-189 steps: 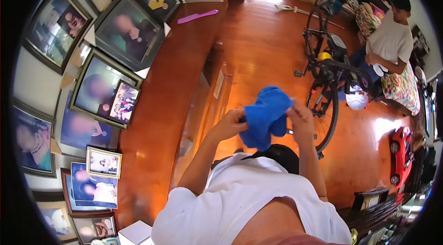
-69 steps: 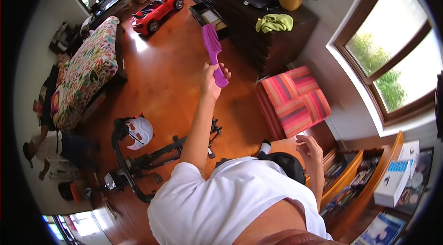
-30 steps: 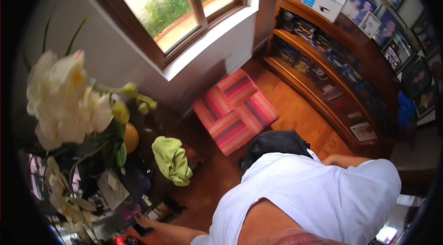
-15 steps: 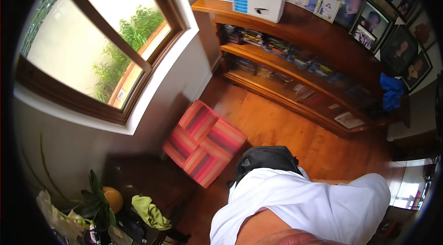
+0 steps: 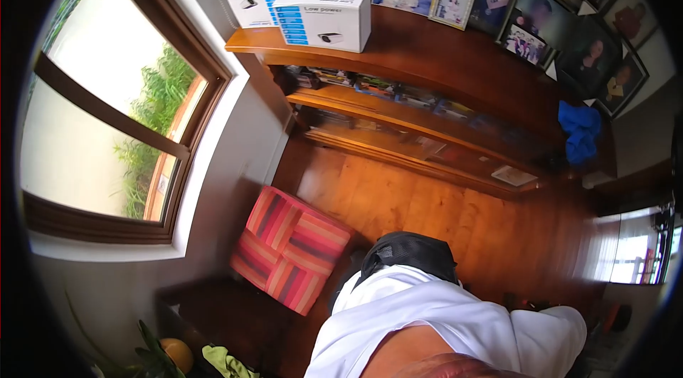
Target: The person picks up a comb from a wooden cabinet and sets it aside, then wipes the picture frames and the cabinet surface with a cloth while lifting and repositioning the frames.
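Observation:
Neither of my hands shows in the head view; only my white shirt (image 5: 441,314) and dark shorts (image 5: 409,253) appear at the bottom. Ahead of me stands a wooden cabinet (image 5: 441,50) with glass-fronted shelves. On its top left sit two white boxes, the nearer box (image 5: 324,18) printed "Low power" with a camera picture. A blue cloth (image 5: 580,130) hangs over the cabinet's right end. A green cloth (image 5: 226,364) lies at the lower left, partly cut off by the frame.
A red striped cushioned stool (image 5: 290,250) stands on the wooden floor (image 5: 427,193) to the left, beside a dark piece of furniture (image 5: 213,321). Framed photos (image 5: 452,2) line the cabinet top. A brown-framed window (image 5: 188,154) fills the left wall. Plant leaves are at lower left.
My view has turned and shifted, so the boxes, cabinet and window sit further left. The stool appears lower. The green cloth has slid partly out of the frame. My hands stay out of sight.

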Demonstrator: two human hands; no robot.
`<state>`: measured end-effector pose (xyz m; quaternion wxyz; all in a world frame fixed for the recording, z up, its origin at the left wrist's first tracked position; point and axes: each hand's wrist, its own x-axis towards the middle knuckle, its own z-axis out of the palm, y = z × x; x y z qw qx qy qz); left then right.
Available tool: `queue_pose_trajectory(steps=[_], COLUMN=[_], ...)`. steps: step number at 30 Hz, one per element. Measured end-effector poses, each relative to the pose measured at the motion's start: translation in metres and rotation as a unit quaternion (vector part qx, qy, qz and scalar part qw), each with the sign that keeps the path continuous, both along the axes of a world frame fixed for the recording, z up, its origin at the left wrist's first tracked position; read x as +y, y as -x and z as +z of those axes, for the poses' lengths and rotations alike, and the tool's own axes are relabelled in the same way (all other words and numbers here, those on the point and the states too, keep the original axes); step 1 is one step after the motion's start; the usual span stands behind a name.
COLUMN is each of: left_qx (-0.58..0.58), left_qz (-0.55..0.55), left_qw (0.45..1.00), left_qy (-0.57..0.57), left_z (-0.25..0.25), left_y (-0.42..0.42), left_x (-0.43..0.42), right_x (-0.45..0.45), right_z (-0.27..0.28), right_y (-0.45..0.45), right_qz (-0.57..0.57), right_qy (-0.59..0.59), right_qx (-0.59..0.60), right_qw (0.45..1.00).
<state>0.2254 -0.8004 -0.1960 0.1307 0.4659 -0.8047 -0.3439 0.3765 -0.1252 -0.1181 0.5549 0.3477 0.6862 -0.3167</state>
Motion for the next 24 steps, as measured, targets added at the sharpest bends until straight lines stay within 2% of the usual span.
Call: queue_pose_trajectory(steps=[7, 12, 17, 20, 22, 24], left_qx=[-0.100, -0.203, -0.310, -0.359, -0.383, -0.393], left_qz=[-0.085, -0.129, -0.152, -0.186, -0.228, -0.291], left_qw=[0.986, 0.958, 0.917, 0.888, 0.866, 0.841], left_qy=[-0.099, -0.154, -0.200, -0.218, -0.225, -0.232], left_z=[-0.019, -0.025, -0.017, -0.008, -0.001, 0.011], left_y=[0.020, 0.001, -0.025, -0.024, -0.013, 0.010], left_x=[-0.005, -0.017, -0.017, -0.008, 0.006, 0.028], right_x=[-0.041, -0.068, -0.064, -0.045, -0.016, 0.012], right_z=[0.007, -0.010, -0.034, -0.058, -0.070, -0.043], right_y=[-0.013, -0.018, -0.024, -0.014, 0.002, 0.052], right_qz=[-0.044, -0.035, 0.026, 0.138, 0.233, 0.193], right_qy=[-0.027, -0.022, -0.017, -0.024, -0.062, -0.116], right_qx=[0.017, 0.018, 0.008, 0.016, 0.052, 0.141], right_qw=[0.999, 0.999, 0.999, 0.990, 0.969, 0.964])
